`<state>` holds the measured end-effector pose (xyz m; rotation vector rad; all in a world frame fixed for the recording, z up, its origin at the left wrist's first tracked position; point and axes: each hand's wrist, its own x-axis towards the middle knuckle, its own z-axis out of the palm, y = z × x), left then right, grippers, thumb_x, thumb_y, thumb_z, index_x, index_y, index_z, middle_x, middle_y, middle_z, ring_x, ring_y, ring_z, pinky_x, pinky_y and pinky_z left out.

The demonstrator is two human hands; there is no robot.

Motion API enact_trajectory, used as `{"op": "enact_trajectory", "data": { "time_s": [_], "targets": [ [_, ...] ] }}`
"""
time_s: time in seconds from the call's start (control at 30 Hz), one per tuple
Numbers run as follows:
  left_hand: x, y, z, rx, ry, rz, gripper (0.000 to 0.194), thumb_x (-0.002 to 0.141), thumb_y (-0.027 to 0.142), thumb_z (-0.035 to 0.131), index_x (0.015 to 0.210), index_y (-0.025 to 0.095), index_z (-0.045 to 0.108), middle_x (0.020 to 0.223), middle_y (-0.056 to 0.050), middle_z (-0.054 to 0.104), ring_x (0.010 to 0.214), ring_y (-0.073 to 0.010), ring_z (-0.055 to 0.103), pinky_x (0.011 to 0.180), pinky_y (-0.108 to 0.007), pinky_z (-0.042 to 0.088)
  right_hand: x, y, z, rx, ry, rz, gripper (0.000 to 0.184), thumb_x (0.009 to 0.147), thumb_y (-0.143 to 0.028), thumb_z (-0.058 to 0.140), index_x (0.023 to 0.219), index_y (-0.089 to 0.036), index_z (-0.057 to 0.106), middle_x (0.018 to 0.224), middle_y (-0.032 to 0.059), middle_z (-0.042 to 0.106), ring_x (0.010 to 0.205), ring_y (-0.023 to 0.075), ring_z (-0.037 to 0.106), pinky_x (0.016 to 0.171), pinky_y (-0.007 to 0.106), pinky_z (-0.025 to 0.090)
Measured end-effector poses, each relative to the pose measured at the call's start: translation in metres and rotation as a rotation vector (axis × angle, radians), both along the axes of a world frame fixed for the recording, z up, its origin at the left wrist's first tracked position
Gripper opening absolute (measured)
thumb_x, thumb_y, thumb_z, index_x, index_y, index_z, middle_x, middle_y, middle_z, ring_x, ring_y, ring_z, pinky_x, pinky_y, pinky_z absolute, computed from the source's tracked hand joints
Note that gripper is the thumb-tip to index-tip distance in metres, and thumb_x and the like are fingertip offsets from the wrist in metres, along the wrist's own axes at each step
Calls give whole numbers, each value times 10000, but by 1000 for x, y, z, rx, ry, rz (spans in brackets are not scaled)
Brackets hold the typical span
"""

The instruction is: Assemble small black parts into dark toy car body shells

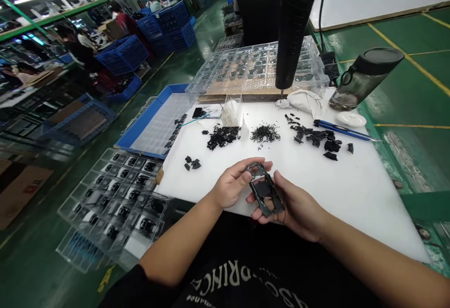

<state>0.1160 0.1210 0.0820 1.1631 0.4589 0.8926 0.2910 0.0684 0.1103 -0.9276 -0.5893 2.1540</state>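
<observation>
Head view: clear plastic compartment tray (pixel 225 82), dark parts inside, along white worktop (pixel 316 181)'s far edge. Left hand (pixel 230 184): fingers pinch black openwork plastic frame (pixel 264 191); right hand (pixel 300 207): fingers cup it, over near edge.

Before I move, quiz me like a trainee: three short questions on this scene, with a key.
1. True or false: the left hand and right hand both touch the dark frame.
2. What lies between the left heap and right heap of dark parts?
A) capped bottle
B) pile of tiny black pieces
C) white oval object
3. Fill in: the tray left of the white tabletop has a ____ rim.

Key: 1 true; 2 B; 3 blue
</observation>
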Motion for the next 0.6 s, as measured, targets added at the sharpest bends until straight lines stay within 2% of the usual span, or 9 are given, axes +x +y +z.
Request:
{"op": "enact_trajectory", "data": {
  "time_s": [0.1, 0.17, 0.23, 0.3, 0.43, 0.53, 0.6],
  "targets": [
    [5, 2, 0, -11, 56, -69, 442, 934, 461, 524, 1337, 281, 547, 1389, -99, 574, 1170, -259, 624, 1049, -486, 475, 0, 0, 0, 0, 53, 37, 590, 980, -623, 321, 1144, -141, 619, 1052, 139, 685, 690, 195, 698, 561, 264, 563],
    [7, 3, 0, 25, 118, -65, 483, 944, 479, 496, 1385, 281, 502, 1438, -110, 524, 1260, -263, 561, 1111, -495, 407, -1, 0, 0, -1, 46, 14, 575, 987, -609, 312, 1126, -149, 626, 1020, 127, 692, 647, 186, 685, 527, 254, 538],
    [8, 4, 0, 83, 204, 3, 530, 961, 502, 440, 1439, 274, 428, 1487, -125, 460, 1338, -266, 483, 1140, -496, 355, -1, 0, 1, -21, 44, -38, 544, 990, -591, 332, 1139, -160, 626, 980, 113, 698, 660, 192, 684, 557, 265, 534],
    [4, 6, -1, 152, 267, 136, 556, 974, 505, 399, 1468, 251, 374, 1495, -145, 440, 1347, -265, 466, 1131, -490, 350, -1, 1, 1, -46, 64, -95, 533, 995, -577, 331, 1202, -172, 610, 970, 104, 696, 734, 211, 692, 622, 291, 544],
    [-20, 10, -10, 281, 337, 401, 519, 979, 492, 390, 1397, 191, 454, 1369, -166, 549, 1129, -238, 616, 992, -434, 459, 0, 1, 0, -46, 142, -214, 520, 1012, -532, 310, 1287, -180, 577, 1044, 103, 680, 904, 237, 680, 764, 340, 547],
    [-40, 10, -18, 371, 471, 497, 471, 966, 489, 428, 1282, 167, 563, 1206, -144, 646, 943, -206, 658, 863, -374, 499, 0, 2, -3, -52, 186, -296, 481, 1019, -492, 306, 1269, -196, 590, 1116, 96, 663, 945, 223, 662, 830, 357, 540],
    [-48, 9, -22, 414, 559, 513, 425, 964, 465, 442, 1215, 164, 607, 1107, -118, 682, 863, -187, 655, 814, -347, 503, 0, 2, -4, -61, 200, -329, 459, 1017, -476, 313, 1241, -201, 605, 1157, 95, 650, 951, 214, 655, 841, 360, 541]
  ]
}}
